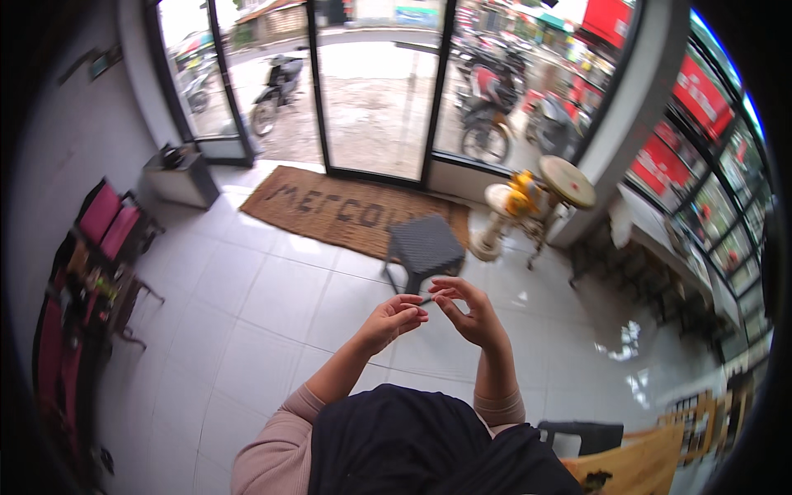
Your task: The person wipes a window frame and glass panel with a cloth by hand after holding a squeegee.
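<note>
My left hand (391, 323) and my right hand (470, 315) are raised in front of my body, their fingertips facing each other. Loosely bent, the fingers of the left hand point toward the right hand, and nothing shows in them. The right hand is curved, with a gap between thumb and fingers and no object visible there. Beyond the hands stands a dark grey woven-pattern stool (425, 245). One of its legs shows behind the fingertips, and I see no contact with it.
A brown doormat (330, 210) lies before the glass door (375, 99). At left are pink-cushioned seats (111, 219) and a grey box (183, 177). A round-topped stand (568, 181) is at right, near a long counter (672, 247). Wooden furniture (635, 462) stands close at lower right.
</note>
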`<state>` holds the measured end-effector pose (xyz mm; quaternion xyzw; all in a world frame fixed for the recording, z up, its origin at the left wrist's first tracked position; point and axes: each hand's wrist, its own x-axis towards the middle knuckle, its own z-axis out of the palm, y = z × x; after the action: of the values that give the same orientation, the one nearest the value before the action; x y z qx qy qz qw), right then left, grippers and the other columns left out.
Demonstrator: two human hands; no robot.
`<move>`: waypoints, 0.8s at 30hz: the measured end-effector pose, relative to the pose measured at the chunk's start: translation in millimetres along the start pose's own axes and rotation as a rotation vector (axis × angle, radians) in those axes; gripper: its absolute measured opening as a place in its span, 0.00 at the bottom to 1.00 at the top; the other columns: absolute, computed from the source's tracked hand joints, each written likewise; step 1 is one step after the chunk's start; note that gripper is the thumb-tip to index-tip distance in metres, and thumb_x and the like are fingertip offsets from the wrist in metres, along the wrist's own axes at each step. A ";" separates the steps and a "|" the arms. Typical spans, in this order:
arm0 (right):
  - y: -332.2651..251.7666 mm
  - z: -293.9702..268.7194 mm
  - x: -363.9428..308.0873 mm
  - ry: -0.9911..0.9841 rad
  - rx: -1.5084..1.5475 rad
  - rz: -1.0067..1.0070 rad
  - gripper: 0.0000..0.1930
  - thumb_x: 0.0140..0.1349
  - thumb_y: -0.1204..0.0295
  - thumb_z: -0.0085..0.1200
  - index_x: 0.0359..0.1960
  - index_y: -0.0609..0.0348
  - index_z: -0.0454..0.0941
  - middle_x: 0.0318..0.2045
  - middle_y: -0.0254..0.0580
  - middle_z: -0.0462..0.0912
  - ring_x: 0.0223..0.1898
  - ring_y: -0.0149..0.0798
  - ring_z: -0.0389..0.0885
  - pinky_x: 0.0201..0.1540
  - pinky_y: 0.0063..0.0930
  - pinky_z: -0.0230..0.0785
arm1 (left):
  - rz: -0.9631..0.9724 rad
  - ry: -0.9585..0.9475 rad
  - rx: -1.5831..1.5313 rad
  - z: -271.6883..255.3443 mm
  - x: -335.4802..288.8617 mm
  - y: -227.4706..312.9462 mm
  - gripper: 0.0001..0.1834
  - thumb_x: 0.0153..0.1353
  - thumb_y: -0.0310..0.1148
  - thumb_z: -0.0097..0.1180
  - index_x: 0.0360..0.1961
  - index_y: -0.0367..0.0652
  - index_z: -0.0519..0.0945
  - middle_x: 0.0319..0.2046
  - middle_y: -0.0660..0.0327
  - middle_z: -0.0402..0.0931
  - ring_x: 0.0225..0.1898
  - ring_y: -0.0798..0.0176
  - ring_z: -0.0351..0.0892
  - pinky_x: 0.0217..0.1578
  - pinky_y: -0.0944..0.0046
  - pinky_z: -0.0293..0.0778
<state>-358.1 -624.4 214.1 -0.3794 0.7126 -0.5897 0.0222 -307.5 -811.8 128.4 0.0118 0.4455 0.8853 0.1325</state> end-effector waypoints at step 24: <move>113.8 443.5 599.1 -0.638 0.338 -0.369 0.10 0.62 0.80 0.48 0.45 0.67 0.74 0.34 0.44 0.82 0.38 0.34 0.81 0.42 0.26 0.73 | 0.410 0.545 -0.026 -491.8 -25.0 398.9 0.16 0.66 0.32 0.46 0.53 0.39 0.67 0.42 0.55 0.75 0.45 0.61 0.77 0.47 0.64 0.74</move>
<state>-630.2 -1327.4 231.0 -0.6560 0.4829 -0.5452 0.1981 -441.1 -1430.9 150.3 -0.1378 0.4417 0.8696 -0.1722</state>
